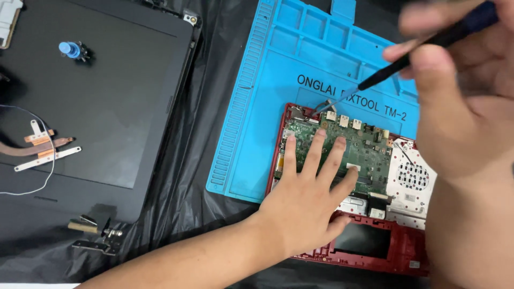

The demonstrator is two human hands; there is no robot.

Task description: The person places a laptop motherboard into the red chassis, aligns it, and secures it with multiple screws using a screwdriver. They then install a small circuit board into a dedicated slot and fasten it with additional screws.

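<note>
We are pressing the circuit board [342, 147] flat inside the red laptop base [407, 251] with left hand [308, 200] fingers spread, while right hand [460, 91] fingers are gripping the screwdriver [385, 75]; its tip, slipping, may be gouging the board.

A green circuit board [353, 147] lies flat under the left hand's [305, 200] spread fingers, seated in an opened red laptop base [396, 251] that reaches past the wrist. A screwdriver [407, 56] with a dark shaft, pinched in the right hand [460, 91], slants down, its tip at the board's far corner, just beyond the left fingertips.
</note>
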